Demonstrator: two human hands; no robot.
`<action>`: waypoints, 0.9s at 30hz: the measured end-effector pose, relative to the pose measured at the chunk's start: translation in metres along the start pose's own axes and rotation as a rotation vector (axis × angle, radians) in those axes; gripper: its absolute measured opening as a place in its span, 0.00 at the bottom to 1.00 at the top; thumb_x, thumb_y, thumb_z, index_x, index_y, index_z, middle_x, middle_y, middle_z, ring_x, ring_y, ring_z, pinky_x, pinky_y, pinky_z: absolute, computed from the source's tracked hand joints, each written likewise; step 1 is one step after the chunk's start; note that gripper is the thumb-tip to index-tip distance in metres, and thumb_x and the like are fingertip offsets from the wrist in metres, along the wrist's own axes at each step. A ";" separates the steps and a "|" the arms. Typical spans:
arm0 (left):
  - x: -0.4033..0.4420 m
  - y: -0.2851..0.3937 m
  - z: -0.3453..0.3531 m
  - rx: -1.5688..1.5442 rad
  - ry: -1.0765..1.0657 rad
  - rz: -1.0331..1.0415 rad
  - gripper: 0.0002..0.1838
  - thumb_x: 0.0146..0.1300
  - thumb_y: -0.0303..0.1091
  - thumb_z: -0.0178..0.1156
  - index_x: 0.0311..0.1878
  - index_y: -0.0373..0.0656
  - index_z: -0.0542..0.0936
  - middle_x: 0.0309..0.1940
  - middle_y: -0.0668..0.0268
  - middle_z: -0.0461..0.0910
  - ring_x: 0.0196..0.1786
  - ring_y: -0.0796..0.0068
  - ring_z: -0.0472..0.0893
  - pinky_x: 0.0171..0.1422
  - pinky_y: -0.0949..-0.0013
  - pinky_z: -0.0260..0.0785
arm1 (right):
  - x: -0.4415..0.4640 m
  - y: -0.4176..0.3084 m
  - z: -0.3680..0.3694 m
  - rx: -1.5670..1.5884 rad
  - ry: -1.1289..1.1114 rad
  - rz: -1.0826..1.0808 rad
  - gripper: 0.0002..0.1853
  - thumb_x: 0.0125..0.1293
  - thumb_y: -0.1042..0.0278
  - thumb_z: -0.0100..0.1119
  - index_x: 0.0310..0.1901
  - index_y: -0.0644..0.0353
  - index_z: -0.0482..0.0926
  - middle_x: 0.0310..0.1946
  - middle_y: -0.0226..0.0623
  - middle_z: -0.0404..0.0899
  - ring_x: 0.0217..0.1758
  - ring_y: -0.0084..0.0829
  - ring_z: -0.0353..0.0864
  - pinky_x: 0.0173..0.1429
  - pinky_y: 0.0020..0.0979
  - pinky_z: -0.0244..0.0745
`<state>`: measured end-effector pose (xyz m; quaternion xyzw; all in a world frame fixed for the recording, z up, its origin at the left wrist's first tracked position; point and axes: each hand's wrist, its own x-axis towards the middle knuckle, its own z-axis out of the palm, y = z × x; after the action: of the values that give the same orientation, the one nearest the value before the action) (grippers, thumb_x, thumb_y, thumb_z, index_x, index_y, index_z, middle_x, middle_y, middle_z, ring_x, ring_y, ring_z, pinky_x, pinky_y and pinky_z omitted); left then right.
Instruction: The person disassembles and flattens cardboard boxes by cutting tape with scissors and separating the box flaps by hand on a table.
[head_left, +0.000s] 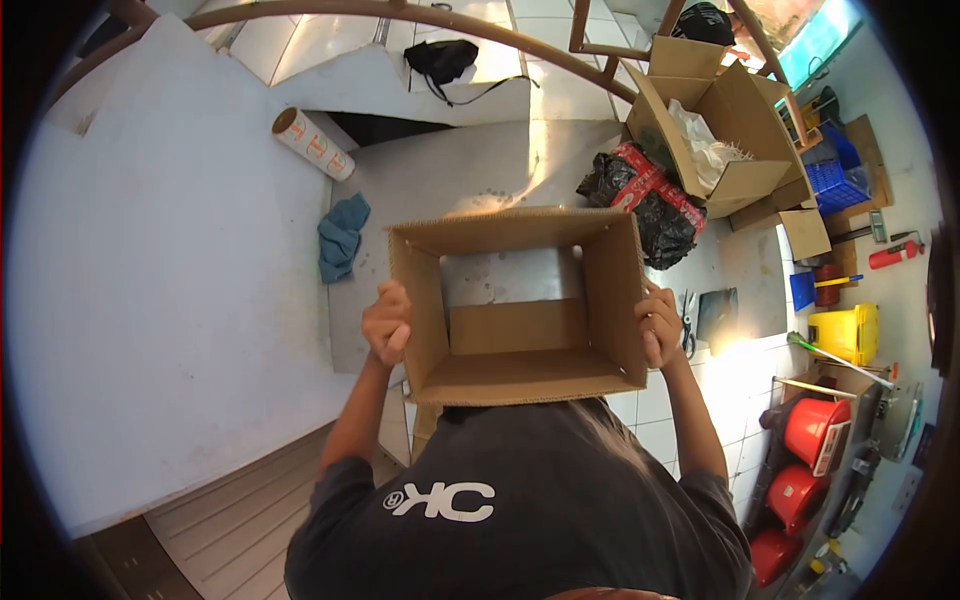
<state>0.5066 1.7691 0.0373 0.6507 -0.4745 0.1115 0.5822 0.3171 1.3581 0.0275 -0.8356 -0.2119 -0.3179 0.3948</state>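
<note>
Between my two hands is a cardboard box [418,310], its open top facing me. One flap [520,325] covers part of its bottom, and the grey table shows through the rest. My left hand [387,322] is closed on the box's left wall, with its fingers curled at the outside. On the right wall, my right hand [657,325] grips the outer side near the edge. Just beyond that hand lie scissors [688,325] with dark handles. A black plastic-wrapped bundle with red tape [650,200] sits past the box's far right corner.
On the grey table [400,185] are a blue cloth [342,238] and a printed roll [314,144] at the left. A larger open carton [750,180] with white material stands at the far right. Red bins [815,432] and a yellow bin [845,333] line the right wall.
</note>
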 end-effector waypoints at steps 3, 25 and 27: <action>-0.009 -0.009 -0.002 -0.149 0.256 -0.039 0.18 0.54 0.34 0.56 0.10 0.41 0.69 0.11 0.67 0.67 0.24 0.69 0.65 0.50 0.59 0.62 | -0.019 0.009 -0.010 0.050 0.061 0.152 0.16 0.68 0.64 0.54 0.22 0.58 0.69 0.30 0.41 0.75 0.35 0.41 0.70 0.53 0.45 0.72; -0.025 -0.209 0.018 -1.014 -0.084 -1.221 0.32 0.79 0.57 0.45 0.64 0.37 0.82 0.58 0.64 0.84 0.60 0.77 0.77 0.65 0.73 0.68 | 0.023 0.180 0.064 0.721 0.080 0.837 0.42 0.79 0.33 0.35 0.59 0.74 0.78 0.51 0.43 0.84 0.56 0.31 0.80 0.67 0.37 0.72; -0.005 -0.155 0.033 -0.965 -0.005 -1.142 0.33 0.76 0.59 0.50 0.62 0.36 0.83 0.50 0.66 0.87 0.47 0.81 0.80 0.53 0.78 0.71 | -0.024 0.216 0.091 0.991 0.003 0.901 0.50 0.77 0.25 0.26 0.58 0.73 0.79 0.52 0.49 0.85 0.54 0.34 0.83 0.66 0.36 0.74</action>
<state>0.6061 1.7232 -0.0772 0.4681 -0.0604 -0.4301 0.7695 0.4635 1.2987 -0.1471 -0.5618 0.0373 0.0119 0.8263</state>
